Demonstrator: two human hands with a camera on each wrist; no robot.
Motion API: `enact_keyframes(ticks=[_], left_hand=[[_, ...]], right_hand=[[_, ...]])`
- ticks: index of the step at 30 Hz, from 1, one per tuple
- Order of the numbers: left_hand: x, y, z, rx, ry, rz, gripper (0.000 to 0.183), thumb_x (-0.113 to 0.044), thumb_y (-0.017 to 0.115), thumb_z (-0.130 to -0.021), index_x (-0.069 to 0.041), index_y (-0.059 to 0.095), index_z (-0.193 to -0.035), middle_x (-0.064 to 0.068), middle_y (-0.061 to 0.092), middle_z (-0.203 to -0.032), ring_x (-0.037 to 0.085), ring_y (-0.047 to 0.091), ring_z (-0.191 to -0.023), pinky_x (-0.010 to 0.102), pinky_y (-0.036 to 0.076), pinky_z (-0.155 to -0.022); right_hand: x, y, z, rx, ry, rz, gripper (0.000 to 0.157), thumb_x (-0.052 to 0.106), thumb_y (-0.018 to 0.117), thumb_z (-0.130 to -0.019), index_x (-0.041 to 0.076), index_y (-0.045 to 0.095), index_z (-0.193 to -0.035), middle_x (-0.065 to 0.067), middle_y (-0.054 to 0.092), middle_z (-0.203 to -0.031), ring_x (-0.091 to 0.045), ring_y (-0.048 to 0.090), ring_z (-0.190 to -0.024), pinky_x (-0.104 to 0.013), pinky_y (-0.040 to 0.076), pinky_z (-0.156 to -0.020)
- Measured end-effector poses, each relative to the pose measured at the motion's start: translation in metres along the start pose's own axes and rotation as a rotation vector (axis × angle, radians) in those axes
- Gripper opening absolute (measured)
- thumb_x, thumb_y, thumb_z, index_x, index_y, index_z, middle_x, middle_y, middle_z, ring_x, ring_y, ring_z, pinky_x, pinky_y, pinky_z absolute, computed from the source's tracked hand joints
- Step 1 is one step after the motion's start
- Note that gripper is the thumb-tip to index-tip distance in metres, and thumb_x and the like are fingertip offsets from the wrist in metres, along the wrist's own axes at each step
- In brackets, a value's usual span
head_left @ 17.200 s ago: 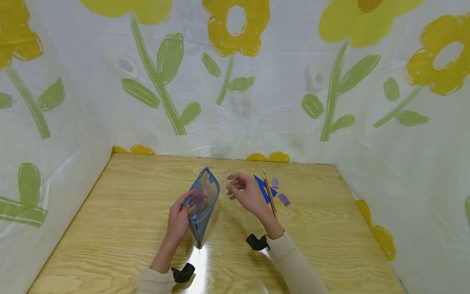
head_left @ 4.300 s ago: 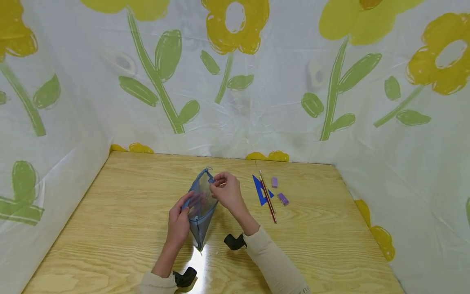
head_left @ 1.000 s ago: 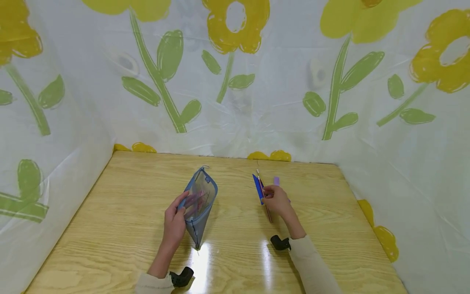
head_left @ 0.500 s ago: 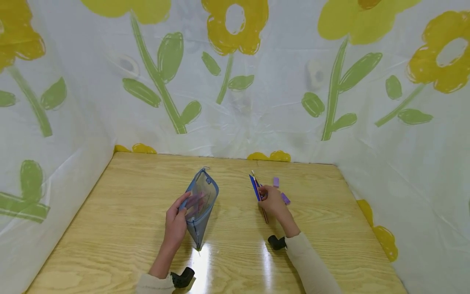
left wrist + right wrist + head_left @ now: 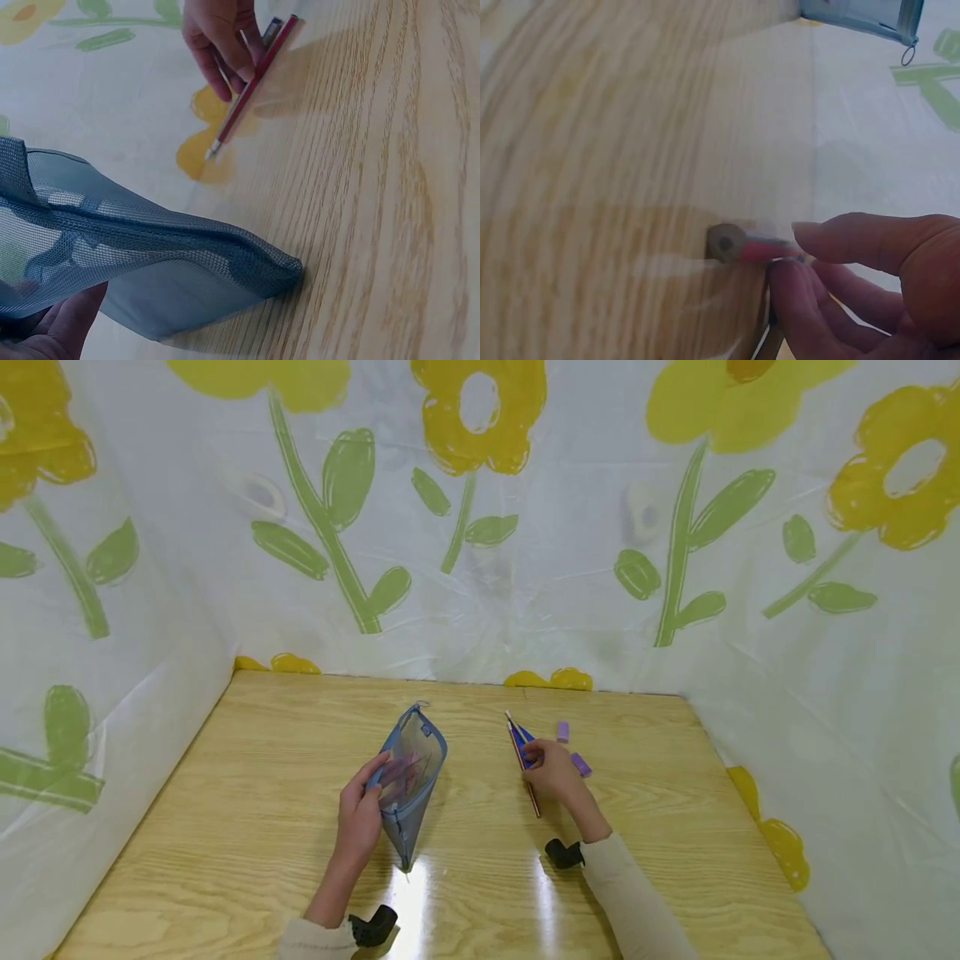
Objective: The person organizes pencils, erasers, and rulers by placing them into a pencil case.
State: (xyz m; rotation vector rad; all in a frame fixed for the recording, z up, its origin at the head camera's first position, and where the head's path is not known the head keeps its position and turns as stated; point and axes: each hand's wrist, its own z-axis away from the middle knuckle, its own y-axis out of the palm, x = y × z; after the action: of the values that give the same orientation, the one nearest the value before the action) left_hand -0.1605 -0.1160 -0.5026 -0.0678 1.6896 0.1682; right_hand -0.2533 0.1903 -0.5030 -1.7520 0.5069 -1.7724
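Pencils [image 5: 533,800] shift toward pouch [image 5: 408,814]

Left-hand grip [image 5: 360,814] pinches the pouch's side. Beyond, the right-hand grip [image 5: 557,772] pinches at least the red pencil [image 5: 244,105], blue ruler [image 5: 521,742] alongside. Picking up seems in hand; next needs a firm hold. Purple erasers [image 5: 581,765] lie just past it.

Soft head-view light, white glare streaks on the tabletop [image 5: 472,885], dimmer wrist views, the right one's pencil [image 5: 756,248] blurry

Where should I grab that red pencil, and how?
I'd pinch the red pencil around its middle, coming from the right: it's long and thin, runs away from the person in the head view, and the right hand is on that side.
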Motion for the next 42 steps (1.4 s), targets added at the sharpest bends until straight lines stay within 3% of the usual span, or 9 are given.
enact_keyframes(ticks=[8, 12, 20, 25, 31, 36, 42], left_hand=[[0.003, 0.001, -0.001, -0.007, 0.034, 0.042, 0.05, 0.013, 0.025, -0.097, 0.014, 0.046, -0.142, 0.037, 0.057, -0.134, 0.021, 0.068, -0.116, 0.035, 0.058, -0.096], [0.003, 0.002, 0.0, 0.0, 0.02, 0.047, 0.053, 0.013, 0.023, -0.096, 0.012, 0.046, -0.144, 0.035, 0.057, -0.135, 0.019, 0.068, -0.115, 0.039, 0.058, -0.097], [0.003, 0.002, -0.001, 0.007, -0.035, 0.03, 0.053, 0.011, 0.023, -0.098, 0.009, 0.046, -0.146, 0.03, 0.056, -0.139, 0.036, 0.059, -0.126, 0.041, 0.055, -0.101], [0.005, 0.002, -0.003, 0.007, -0.025, 0.027, 0.053, 0.011, 0.023, -0.097, 0.01, 0.046, -0.146, 0.032, 0.057, -0.138, 0.04, 0.058, -0.126, 0.039, 0.056, -0.1], [0.005, 0.002, -0.004, -0.001, -0.023, -0.005, 0.054, 0.011, 0.024, -0.097, 0.009, 0.048, -0.144, 0.032, 0.059, -0.136, 0.033, 0.06, -0.124, 0.033, 0.056, -0.098], [0.006, 0.002, -0.005, -0.01, -0.004, -0.01, 0.053, 0.012, 0.025, -0.096, 0.01, 0.051, -0.142, 0.033, 0.06, -0.133, 0.024, 0.065, -0.118, 0.03, 0.058, -0.095], [0.007, 0.003, -0.008, 0.005, -0.001, 0.02, 0.051, 0.011, 0.025, -0.097, 0.01, 0.05, -0.142, 0.033, 0.059, -0.134, 0.019, 0.067, -0.116, 0.033, 0.058, -0.096]], right_hand=[[-0.003, 0.0, -0.004, 0.019, -0.004, -0.064, 0.043, -0.005, 0.076, -0.081, -0.01, 0.065, -0.122, -0.019, 0.069, -0.11, -0.027, 0.065, -0.093, -0.036, 0.06, -0.078], [0.0, 0.001, -0.005, 0.021, 0.015, -0.114, 0.039, -0.003, 0.072, -0.084, -0.009, 0.065, -0.122, -0.02, 0.068, -0.109, -0.026, 0.065, -0.092, -0.034, 0.059, -0.075], [0.004, 0.011, -0.016, 0.037, 0.045, -0.172, 0.035, -0.005, 0.071, -0.086, -0.008, 0.066, -0.121, -0.018, 0.068, -0.104, -0.022, 0.065, -0.087, -0.03, 0.061, -0.067], [0.011, 0.017, -0.022, 0.038, 0.037, -0.088, 0.041, -0.002, 0.079, -0.081, -0.005, 0.067, -0.12, -0.015, 0.068, -0.104, -0.023, 0.064, -0.089, -0.033, 0.059, -0.069], [0.02, 0.025, -0.025, 0.085, 0.006, 0.012, 0.056, 0.0, 0.086, -0.075, -0.004, 0.063, -0.126, -0.015, 0.066, -0.111, -0.025, 0.065, -0.094, -0.038, 0.059, -0.081], [0.025, 0.029, -0.026, 0.116, 0.032, 0.009, 0.052, -0.003, 0.083, -0.076, -0.003, 0.064, -0.125, -0.013, 0.066, -0.107, -0.021, 0.065, -0.086, -0.035, 0.059, -0.075], [0.029, 0.031, -0.029, 0.138, 0.053, 0.079, 0.052, 0.001, 0.085, -0.073, 0.002, 0.066, -0.121, -0.005, 0.067, -0.096, -0.018, 0.061, -0.084, -0.031, 0.056, -0.072]])
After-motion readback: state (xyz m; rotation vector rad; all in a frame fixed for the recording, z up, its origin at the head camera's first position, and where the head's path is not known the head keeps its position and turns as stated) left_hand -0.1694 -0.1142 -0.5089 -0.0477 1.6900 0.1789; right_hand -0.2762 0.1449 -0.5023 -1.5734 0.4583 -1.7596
